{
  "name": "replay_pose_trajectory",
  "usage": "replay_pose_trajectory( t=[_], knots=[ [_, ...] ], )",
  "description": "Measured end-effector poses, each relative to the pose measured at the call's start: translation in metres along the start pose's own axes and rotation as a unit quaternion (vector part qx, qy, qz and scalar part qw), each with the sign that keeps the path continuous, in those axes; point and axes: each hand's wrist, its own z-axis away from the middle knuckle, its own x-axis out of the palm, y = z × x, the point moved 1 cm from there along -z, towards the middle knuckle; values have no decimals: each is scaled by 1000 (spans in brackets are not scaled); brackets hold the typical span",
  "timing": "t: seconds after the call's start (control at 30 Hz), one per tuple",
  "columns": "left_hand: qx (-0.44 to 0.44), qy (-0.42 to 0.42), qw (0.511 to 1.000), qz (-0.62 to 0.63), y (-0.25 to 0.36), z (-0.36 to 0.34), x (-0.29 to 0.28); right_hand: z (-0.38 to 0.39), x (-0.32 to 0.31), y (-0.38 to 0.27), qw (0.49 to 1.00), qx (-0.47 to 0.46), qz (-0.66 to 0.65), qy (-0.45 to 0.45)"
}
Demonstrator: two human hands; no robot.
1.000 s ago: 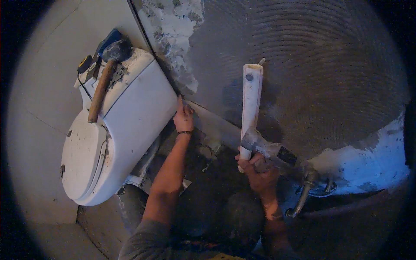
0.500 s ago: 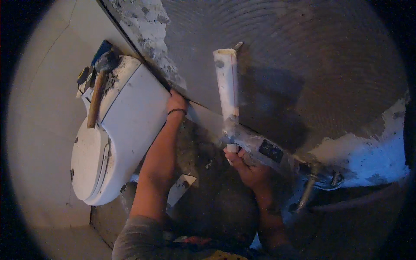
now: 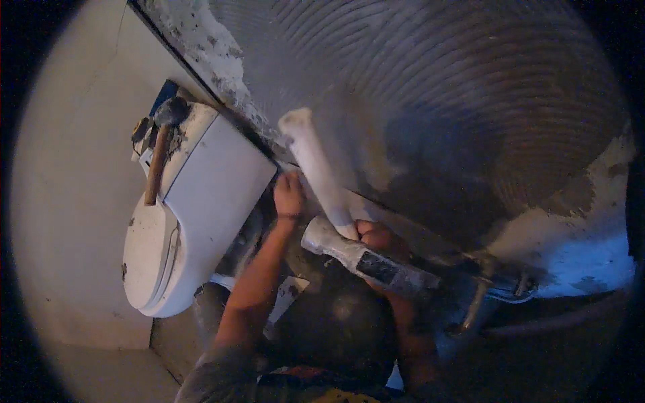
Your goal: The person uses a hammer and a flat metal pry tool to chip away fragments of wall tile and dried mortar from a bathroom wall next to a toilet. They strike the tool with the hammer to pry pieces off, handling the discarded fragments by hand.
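My right hand (image 3: 381, 238) is closed around the near end of a long white bar (image 3: 316, 154), flared at its far end and blurred by motion. A grey-white, dusty elongated piece (image 3: 336, 245) with a black rectangular patch crosses in front of that hand; I cannot tell whether it is joined to the bar. Curled fingers of my left hand (image 3: 289, 195) rest at the upper edge of a pale strip along the foot of the wall, beside the corner of a white toilet (image 3: 215, 181). What those fingers grip is hidden.
A mallet with a wooden handle (image 3: 158, 161) lies on the toilet, near a yellow-and-black item (image 3: 140, 129). Combed grey adhesive (image 3: 416, 67) covers the wall ahead. Metal pipe fittings (image 3: 477, 302) stick out at the right. A white offcut (image 3: 287, 299) lies between my arms.
The white bar has tilted left and come lower, while the grey-white piece has swung nearer. My right hand now shows above that piece. The view has shifted slightly, and my left hand stays by the toilet.
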Motion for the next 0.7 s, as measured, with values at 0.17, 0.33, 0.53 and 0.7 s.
replay_pose_trajectory(
  t=[0.17, 0.33, 0.53, 0.7],
  knots=[
    [90, 70, 988, -104, 21, 9, -24, 0, 0, -7, 1000, -13, 8, -14],
    [200, -184, 807, -525, 65, -53, -37, 7, -17, -26, 997, -35, 68, -24],
    [335, -269, 631, -646, -33, -115, -87, -12, 7, -76, 990, -110, 87, -32],
    [285, -387, 541, -690, 26, -131, -33, -4, 55, -92, 998, -27, -56, -15]
  ],
)
